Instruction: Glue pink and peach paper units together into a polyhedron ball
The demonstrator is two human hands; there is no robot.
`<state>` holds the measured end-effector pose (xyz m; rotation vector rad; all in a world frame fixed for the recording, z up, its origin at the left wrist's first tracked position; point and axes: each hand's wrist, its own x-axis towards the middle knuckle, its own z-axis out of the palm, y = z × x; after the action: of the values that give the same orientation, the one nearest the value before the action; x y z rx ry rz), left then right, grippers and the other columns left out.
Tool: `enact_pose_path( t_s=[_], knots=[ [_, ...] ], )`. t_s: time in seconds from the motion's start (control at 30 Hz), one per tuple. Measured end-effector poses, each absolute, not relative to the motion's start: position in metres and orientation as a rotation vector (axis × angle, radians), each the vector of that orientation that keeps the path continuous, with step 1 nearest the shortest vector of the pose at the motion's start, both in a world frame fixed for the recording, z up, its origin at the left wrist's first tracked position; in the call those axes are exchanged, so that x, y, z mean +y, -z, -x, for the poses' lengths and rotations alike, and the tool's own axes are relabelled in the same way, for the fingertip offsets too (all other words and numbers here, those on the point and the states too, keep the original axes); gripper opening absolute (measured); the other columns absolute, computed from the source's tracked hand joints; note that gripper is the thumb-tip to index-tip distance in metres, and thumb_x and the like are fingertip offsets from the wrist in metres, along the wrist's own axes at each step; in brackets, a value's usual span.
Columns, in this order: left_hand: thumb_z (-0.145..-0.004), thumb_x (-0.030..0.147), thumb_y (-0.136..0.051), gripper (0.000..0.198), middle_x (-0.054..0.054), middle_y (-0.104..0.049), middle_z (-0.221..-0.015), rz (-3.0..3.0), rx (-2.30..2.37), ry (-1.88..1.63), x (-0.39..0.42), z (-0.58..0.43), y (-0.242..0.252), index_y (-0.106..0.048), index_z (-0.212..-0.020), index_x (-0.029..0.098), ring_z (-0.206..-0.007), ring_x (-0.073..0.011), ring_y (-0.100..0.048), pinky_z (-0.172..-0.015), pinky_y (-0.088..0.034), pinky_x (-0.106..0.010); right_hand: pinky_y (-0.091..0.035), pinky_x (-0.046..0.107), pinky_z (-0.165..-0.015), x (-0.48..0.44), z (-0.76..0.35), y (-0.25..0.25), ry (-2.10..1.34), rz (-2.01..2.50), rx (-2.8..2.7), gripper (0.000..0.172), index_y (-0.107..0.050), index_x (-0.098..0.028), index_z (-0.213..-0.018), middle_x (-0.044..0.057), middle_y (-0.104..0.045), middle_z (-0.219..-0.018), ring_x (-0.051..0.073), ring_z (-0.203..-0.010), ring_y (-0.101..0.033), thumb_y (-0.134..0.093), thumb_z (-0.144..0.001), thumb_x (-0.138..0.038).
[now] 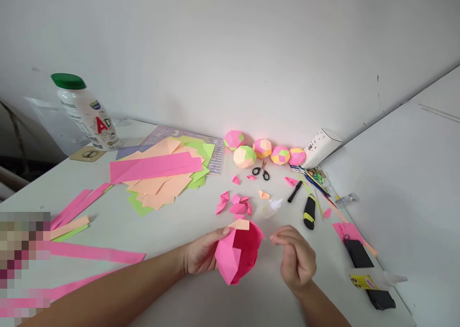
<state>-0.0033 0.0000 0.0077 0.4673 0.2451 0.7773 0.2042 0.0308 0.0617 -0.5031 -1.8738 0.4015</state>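
A partly open, faceted pink paper ball [228, 260] with one peach piece on its top rim is held above the table by my left hand [203, 255], thumb at the upper left edge. Its dark pink hollow faces right. To the right of the ball, apart from it, my right hand [295, 255] has its fingers curled together; anything between the fingertips is too small to make out. Folded pink pieces [240, 204] lie just beyond the ball, with a small peach piece [264, 194] to their right.
Finished paper balls [262, 148] line the wall, near scissors [261, 171]. Paper sheets [158, 166] and a white bottle [89, 116] are at left. A cutter [309, 212], black pen [295, 192], white tube [321, 147] and glue bottle [373, 279] are at right.
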Motion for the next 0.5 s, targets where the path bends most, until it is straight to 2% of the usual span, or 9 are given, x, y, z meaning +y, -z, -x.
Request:
enact_pose_path(
  t_s=[0.07, 0.13, 0.17, 0.23, 0.27, 0.33, 0.4, 0.5],
  knots=[
    [-0.077, 0.05, -0.06, 0.056, -0.015, -0.066, -0.108, -0.49, 0.184, -0.713, -0.002, 0.005, -0.008, -0.059, -0.117, 0.011, -0.099, -0.0272, -0.062, -0.088, -0.045, -0.038, -0.049, 0.033, -0.052, 0.04, -0.206, -0.052, -0.352, 0.613, -1.848, 0.027, -0.065, -0.019, -0.088, 0.004, -0.058, -0.063, 0.018, -0.059, -0.058, -0.041, -0.087, -0.007],
    [-0.074, 0.05, -0.065, 0.055, -0.014, -0.067, -0.107, -0.536, 0.143, -0.628, -0.004, 0.007, -0.01, -0.061, -0.113, 0.011, -0.099, -0.0266, -0.062, -0.089, -0.044, -0.037, -0.05, 0.032, -0.053, 0.049, -0.203, -0.04, -0.277, 0.657, -1.948, 0.024, -0.064, -0.019, -0.09, 0.003, -0.058, -0.064, 0.018, -0.061, -0.059, -0.044, -0.086, -0.006],
    [-0.072, 0.049, -0.067, 0.055, -0.014, -0.067, -0.107, -0.562, 0.134, -0.587, -0.004, 0.007, -0.011, -0.062, -0.111, 0.012, -0.099, -0.0266, -0.062, -0.09, -0.044, -0.037, -0.052, 0.033, -0.057, 0.054, -0.201, -0.035, -0.218, 0.668, -2.031, 0.024, -0.063, -0.019, -0.096, 0.006, -0.062, -0.071, 0.019, -0.068, -0.061, -0.046, -0.085, -0.007],
    [-0.07, 0.05, -0.069, 0.057, -0.014, -0.067, -0.107, -0.605, 0.127, -0.527, -0.005, 0.006, -0.013, -0.062, -0.112, 0.011, -0.098, -0.0273, -0.062, -0.09, -0.043, -0.038, -0.054, 0.04, -0.078, 0.062, -0.195, -0.022, -0.131, 0.717, -2.281, 0.03, -0.059, -0.015, -0.113, 0.016, -0.064, -0.104, 0.025, -0.098, -0.061, -0.045, -0.086, -0.01],
    [-0.069, 0.05, -0.069, 0.059, -0.014, -0.067, -0.107, -0.618, 0.127, -0.516, -0.005, 0.006, -0.013, -0.062, -0.113, 0.011, -0.098, -0.0277, -0.062, -0.09, -0.043, -0.039, -0.051, 0.044, -0.088, 0.065, -0.192, -0.016, -0.108, 0.765, -2.401, 0.034, -0.055, -0.014, -0.119, 0.019, -0.057, -0.121, 0.028, -0.112, -0.055, -0.044, -0.088, -0.013],
    [-0.071, 0.052, -0.067, 0.061, -0.015, -0.066, -0.11, -0.626, 0.139, -0.56, -0.004, 0.005, -0.014, -0.059, -0.117, 0.012, -0.099, -0.0276, -0.061, -0.09, -0.043, -0.039, -0.046, 0.048, -0.097, 0.07, -0.187, -0.004, -0.07, 0.847, -2.531, 0.038, -0.05, -0.014, -0.127, 0.02, -0.043, -0.138, 0.03, -0.127, -0.042, -0.043, -0.09, -0.019],
    [-0.075, 0.053, -0.063, 0.062, -0.014, -0.064, -0.114, -0.609, 0.169, -0.655, -0.002, 0.004, -0.012, -0.055, -0.122, 0.014, -0.1, -0.0272, -0.061, -0.088, -0.044, -0.039, -0.046, 0.048, -0.097, 0.074, -0.183, 0.004, -0.108, 0.883, -2.553, 0.042, -0.046, -0.013, -0.131, 0.021, -0.038, -0.141, 0.032, -0.13, -0.038, -0.046, -0.089, -0.021],
    [-0.079, 0.051, -0.057, 0.058, -0.014, -0.063, -0.114, -0.562, 0.239, -0.814, 0.003, 0.003, -0.009, -0.052, -0.125, 0.016, -0.098, -0.0258, -0.061, -0.084, -0.046, -0.037, -0.049, 0.049, -0.093, 0.076, -0.18, 0.006, -0.189, 0.858, -2.484, 0.042, -0.054, -0.015, -0.123, 0.02, -0.053, -0.127, 0.033, -0.121, -0.048, -0.057, -0.082, -0.021]
  ],
)
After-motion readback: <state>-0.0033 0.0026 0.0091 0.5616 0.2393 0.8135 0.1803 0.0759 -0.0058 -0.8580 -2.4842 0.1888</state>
